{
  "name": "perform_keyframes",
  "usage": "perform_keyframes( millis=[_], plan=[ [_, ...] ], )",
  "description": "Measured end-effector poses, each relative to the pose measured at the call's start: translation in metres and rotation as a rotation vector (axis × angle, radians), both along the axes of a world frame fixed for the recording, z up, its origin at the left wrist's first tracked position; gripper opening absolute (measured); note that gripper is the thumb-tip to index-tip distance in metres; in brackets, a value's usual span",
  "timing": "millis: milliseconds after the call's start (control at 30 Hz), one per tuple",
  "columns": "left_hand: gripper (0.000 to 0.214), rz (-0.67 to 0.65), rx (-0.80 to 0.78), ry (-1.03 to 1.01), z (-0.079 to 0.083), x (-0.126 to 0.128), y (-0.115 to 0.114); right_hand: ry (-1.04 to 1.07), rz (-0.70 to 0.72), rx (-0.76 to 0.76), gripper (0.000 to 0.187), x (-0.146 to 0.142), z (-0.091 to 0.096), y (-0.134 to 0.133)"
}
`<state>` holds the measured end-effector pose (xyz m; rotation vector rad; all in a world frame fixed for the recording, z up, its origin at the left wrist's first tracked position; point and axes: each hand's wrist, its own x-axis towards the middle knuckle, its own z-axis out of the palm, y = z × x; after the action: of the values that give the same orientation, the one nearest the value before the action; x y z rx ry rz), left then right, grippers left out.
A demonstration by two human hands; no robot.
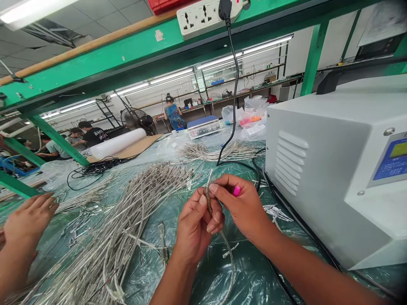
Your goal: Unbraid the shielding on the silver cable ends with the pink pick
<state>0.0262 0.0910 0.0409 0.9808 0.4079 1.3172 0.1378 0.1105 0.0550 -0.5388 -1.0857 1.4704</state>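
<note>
A thin cable with a braided metal shield point(231, 258) runs up from the table between my hands, its pale bare end pointing upward. My left hand point(197, 222) is closed, with thumb and fingers wrapped round the cable just below that end. My right hand point(243, 207) pinches the same cable near its tip. Something small and bright pink point(236, 191) pokes out between the right fingers; its kind is hidden. Left of my hands lies a big heap of similar cables point(136, 199). A USB-type plug point(162, 237) rests beside my left wrist.
A large grey machine point(286, 161) stands close on the right. Short cut pieces point(280, 213) lie beside it. A black power cord point(234, 84) hangs from the socket strip point(203, 18). At far left are another person's hands point(30, 220). A scale point(204, 127) sits farther back.
</note>
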Motion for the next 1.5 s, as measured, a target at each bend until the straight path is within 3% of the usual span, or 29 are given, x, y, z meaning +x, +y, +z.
perform_keyframes(
  millis=[133, 367, 467, 700, 900, 1133, 1333, 1500],
  plan=[
    [0.015, 0.05, 0.041, -0.023, -0.0005, 0.0016, -0.0004, 0.002, 0.041, 0.009, 0.02, -0.0007, -0.0007, -0.001],
    [0.009, 0.128, 0.043, 0.042, 0.0007, -0.0003, 0.0005, 0.065, -0.123, -0.028, 0.022, 0.0005, -0.0034, 0.0042],
    [0.011, 0.158, 0.038, 0.086, 0.0011, 0.0003, 0.0007, 0.079, -0.144, -0.049, 0.034, 0.0024, -0.0031, 0.0041],
    [0.015, 0.18, 0.092, 0.179, -0.0012, 0.0021, 0.0005, 0.093, 0.018, -0.131, 0.053, 0.0032, 0.0035, 0.0],
    [0.02, 0.145, 0.139, 0.175, -0.0025, 0.0015, 0.0005, 0.168, 0.206, -0.11, 0.029, 0.0044, 0.0033, 0.0027],
    [0.011, 0.138, 0.087, 0.118, -0.0038, 0.0002, 0.0012, 0.243, 0.113, -0.13, 0.03, 0.0038, -0.0014, 0.0067],
    [0.005, 0.15, 0.075, 0.021, -0.0027, 0.0006, 0.0027, 0.164, 0.111, -0.111, 0.028, 0.0036, -0.0025, 0.0073],
    [0.009, 0.232, 0.071, 0.008, -0.0026, -0.0001, 0.0028, 0.049, 0.021, -0.099, 0.025, 0.003, -0.0023, 0.0059]
  ],
)
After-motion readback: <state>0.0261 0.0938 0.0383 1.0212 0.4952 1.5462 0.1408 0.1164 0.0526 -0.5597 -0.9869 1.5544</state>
